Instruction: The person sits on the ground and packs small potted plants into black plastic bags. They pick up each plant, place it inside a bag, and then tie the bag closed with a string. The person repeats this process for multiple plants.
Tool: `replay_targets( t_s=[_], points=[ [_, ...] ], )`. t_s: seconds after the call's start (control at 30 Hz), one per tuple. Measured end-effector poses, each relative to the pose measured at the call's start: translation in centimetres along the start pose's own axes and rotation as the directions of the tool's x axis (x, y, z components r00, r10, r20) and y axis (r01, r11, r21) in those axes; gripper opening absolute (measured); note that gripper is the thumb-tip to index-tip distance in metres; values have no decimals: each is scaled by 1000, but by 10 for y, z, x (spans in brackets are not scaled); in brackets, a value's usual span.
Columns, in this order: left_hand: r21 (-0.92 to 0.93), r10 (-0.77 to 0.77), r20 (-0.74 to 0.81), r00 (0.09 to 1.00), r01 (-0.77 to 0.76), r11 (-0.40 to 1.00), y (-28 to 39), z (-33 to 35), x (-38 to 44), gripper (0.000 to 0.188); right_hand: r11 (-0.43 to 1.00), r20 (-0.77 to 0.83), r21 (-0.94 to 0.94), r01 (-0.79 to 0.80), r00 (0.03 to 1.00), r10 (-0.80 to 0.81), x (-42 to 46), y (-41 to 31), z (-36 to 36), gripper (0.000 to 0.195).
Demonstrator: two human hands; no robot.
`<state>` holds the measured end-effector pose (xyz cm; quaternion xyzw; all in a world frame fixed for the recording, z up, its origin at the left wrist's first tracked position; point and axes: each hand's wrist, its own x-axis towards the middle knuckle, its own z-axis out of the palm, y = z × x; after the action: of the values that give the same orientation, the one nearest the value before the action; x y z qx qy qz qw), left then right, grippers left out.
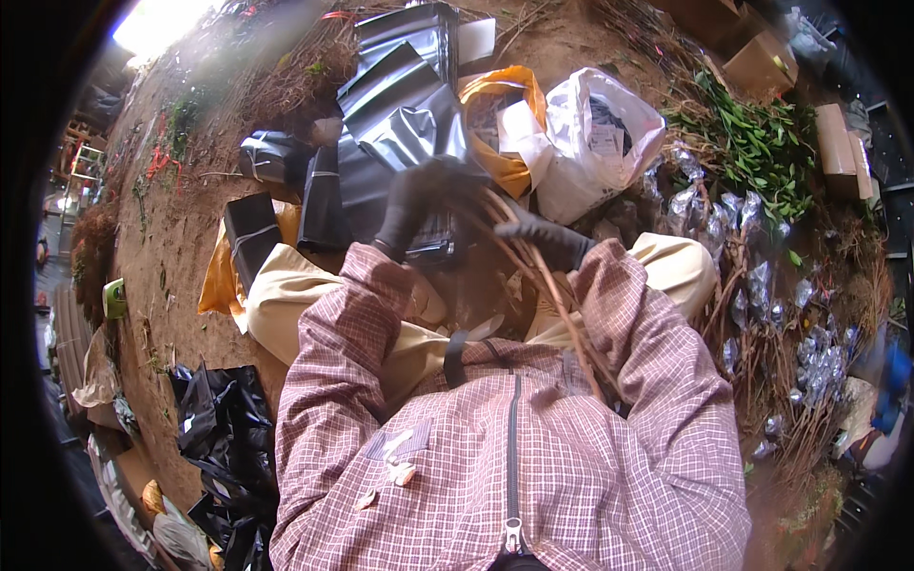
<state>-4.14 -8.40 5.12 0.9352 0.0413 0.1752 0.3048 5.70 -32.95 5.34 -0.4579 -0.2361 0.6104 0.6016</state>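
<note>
A bundle of brown woody stems [543, 271] slants across my lap, its lower end resting against the checked jacket. My right hand [546, 235], in a dark glove, is closed around it. My left hand [414, 203], gloved too, is blurred by motion near the upper end of the stems. It overlaps the stack of black plastic bags [357, 189]; whether its fingers hold anything is not clear. The upper end of the stems is blurred and partly hidden.
Beyond my knees stand a yellow bag [510, 175] and a white plastic bag [582, 193]. Tied black bundles [253, 232] lie at left. Foil-wrapped stems [760, 285] and leafy cuttings [750, 143] cover the ground at right. Crumpled black plastic [232, 428] lies lower left.
</note>
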Motion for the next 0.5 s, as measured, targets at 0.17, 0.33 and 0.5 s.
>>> replay_targets(
  t_s=[0.17,0.33,0.5],
  points=[
    [331,258,-99,961,-213,919,-43,12,-16,29,873,-137,-76,-482,872,470,-131,16,50,127],
    [-48,4,44,999,-2,999,-8,21,-2,25,962,-462,69,-265,846,267,-192,38,63,71],
    [171,186,-3,983,-182,968,-39,-2,20,24,979,-452,54,-198,869,201,-175,-9,71,59]
  ],
)
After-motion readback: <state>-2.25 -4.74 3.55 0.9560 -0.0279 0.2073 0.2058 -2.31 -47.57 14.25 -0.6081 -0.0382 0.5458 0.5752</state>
